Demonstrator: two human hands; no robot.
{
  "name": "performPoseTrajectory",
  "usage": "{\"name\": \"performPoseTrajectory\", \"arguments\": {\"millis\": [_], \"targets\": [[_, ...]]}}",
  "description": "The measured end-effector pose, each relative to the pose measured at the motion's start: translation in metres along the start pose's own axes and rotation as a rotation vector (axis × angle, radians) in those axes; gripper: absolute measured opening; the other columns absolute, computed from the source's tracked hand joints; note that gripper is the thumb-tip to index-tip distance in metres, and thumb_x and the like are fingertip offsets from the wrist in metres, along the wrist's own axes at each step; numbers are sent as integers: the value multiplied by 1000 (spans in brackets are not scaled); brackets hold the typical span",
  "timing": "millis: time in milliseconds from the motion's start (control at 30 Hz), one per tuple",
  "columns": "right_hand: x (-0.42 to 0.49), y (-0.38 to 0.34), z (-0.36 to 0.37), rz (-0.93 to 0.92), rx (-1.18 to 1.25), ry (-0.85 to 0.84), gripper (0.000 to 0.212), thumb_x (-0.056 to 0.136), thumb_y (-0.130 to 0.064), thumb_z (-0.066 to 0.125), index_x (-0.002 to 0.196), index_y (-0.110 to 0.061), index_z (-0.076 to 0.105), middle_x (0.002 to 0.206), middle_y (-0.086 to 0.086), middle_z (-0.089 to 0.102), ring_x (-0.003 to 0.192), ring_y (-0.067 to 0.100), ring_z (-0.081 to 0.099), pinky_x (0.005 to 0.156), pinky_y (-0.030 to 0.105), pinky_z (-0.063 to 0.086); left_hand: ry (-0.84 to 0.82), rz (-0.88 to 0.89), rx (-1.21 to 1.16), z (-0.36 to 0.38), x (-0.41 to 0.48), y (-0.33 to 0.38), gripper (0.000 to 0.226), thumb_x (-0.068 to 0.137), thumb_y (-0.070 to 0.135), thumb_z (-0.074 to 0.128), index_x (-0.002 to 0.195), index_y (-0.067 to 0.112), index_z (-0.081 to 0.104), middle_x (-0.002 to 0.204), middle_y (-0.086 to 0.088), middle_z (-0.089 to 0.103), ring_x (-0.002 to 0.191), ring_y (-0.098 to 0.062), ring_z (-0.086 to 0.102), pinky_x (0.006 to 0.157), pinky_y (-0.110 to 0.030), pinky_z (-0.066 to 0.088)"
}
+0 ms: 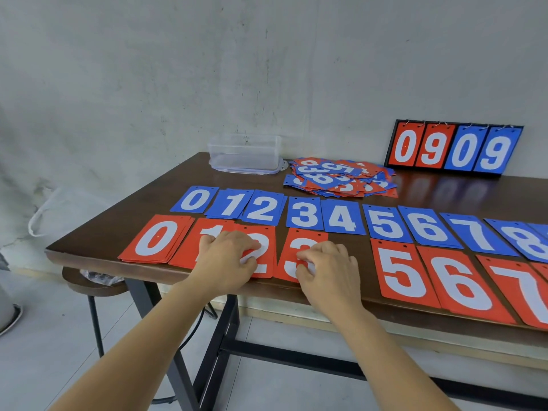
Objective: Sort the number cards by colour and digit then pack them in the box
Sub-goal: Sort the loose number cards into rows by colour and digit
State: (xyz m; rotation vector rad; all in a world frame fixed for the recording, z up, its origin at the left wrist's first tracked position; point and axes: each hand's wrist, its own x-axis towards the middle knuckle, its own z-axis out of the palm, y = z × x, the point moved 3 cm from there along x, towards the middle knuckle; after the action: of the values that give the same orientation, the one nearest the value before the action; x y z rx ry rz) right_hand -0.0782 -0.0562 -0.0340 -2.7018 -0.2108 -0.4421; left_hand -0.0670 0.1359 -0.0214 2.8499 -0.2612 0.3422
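Observation:
Blue number cards lie in a row from 0 [195, 199] to 8 [526, 240] on the dark table [462, 191]. In front runs a red row: 0 [155, 238], 1, 2 [264, 264], 3 [292, 259], a gap, then 5 [401, 272], 6 and 7. My left hand [226, 256] rests with curled fingers on the red 1 and 2 stacks. My right hand [327, 269] pinches the red 3 stack near the table's front edge. A mixed pile of cards [341, 178] lies behind, and the clear plastic box [246, 152] stands at the back.
A flip scoreboard [453, 148] showing 0 9 0 9 leans against the wall at the back right. A round stool [89, 281] stands under the table's left corner. The right end of both card rows runs out of view.

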Motion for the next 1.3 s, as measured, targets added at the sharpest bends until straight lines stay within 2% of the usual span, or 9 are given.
{"name": "performPoseTrajectory", "arguments": {"millis": [200, 500, 667, 767, 867, 1000, 1167, 1233, 1300], "targets": [[3, 0, -1, 6, 99, -25, 29, 95, -35, 54, 123, -30, 62, 127, -10, 54, 119, 9, 41, 100, 29, 37, 4, 13, -11, -2, 5, 6, 36, 95, 29, 49, 131, 32, 54, 135, 14, 52, 127, -7, 41, 107, -35, 23], [26, 19, -36, 47, 263, 18, 21, 94, -30, 59, 113, -28, 66, 118, -10, 61, 113, 5, 50, 94, 25, 46, 69, 82, -104, -3, 45, 39, 31, 97, 33, 49, 126, 32, 59, 130, 14, 57, 124, -8, 46, 108, -35, 22], [61, 56, -61, 83, 274, -16, 19, 93, -26, 58, 108, -25, 70, 118, -10, 64, 115, 9, 54, 96, 33, 47, 61, 70, -105, 2, 88, 50, 30, 97, 36, 50, 125, 31, 60, 126, 11, 60, 125, -11, 47, 107, -35, 22], [93, 88, -72, 131, 269, -15, 12, 92, -25, 59, 93, -28, 70, 105, -12, 69, 99, 9, 61, 88, 34, 51, 54, 52, -124, 4, 123, 55, 29, 97, 35, 52, 124, 29, 60, 126, 9, 60, 119, -11, 50, 103, -33, 25], [132, 120, -81, 190, 247, -24, 17, 92, -22, 59, 77, -28, 66, 87, -10, 71, 80, 12, 66, 78, 37, 56, 42, 21, -137, 10, 163, 57, 28, 97, 35, 53, 123, 28, 62, 125, 11, 61, 116, -10, 53, 102, -34, 26], [194, 160, -79, 247, 212, -67, 14, 92, -28, 60, 86, -21, 70, 91, -7, 68, 86, 13, 63, 81, 36, 54, 18, -61, -200, 19, 217, 54, 28, 95, 35, 55, 120, 27, 63, 120, 10, 64, 113, -10, 56, 109, -38, 31], [269, 191, -50, 309, 234, -51, 32, 91, -34, 62, 93, -3, 73, 98, 12, 70, 90, 24, 64, 80, 39, 52, -5, -142, -240, 39, 274, 44, 29, 93, 38, 58, 118, 25, 65, 122, 7, 64, 114, -15, 56, 106, -42, 39], [294, 197, -36, 322, 228, -54, 36, 91, -35, 62, 82, 0, 68, 92, 16, 69, 83, 28, 64, 70, 35, 50, -1, -180, -251, 46, 292, 38, 31, 91, 38, 61, 118, 24, 65, 123, 6, 64, 114, -15, 57, 105, -42, 41], [316, 203, -23, 334, 209, -41, 36, 91, -35, 62, 69, -8, 55, 74, 15, 58, 72, 32, 56, 61, 33, 39, -5, -209, -256, 52, 308, 31, 32, 90, 38, 63, 118, 24, 65, 124, 6, 64, 114, -16, 58, 104, -42, 42]]}}
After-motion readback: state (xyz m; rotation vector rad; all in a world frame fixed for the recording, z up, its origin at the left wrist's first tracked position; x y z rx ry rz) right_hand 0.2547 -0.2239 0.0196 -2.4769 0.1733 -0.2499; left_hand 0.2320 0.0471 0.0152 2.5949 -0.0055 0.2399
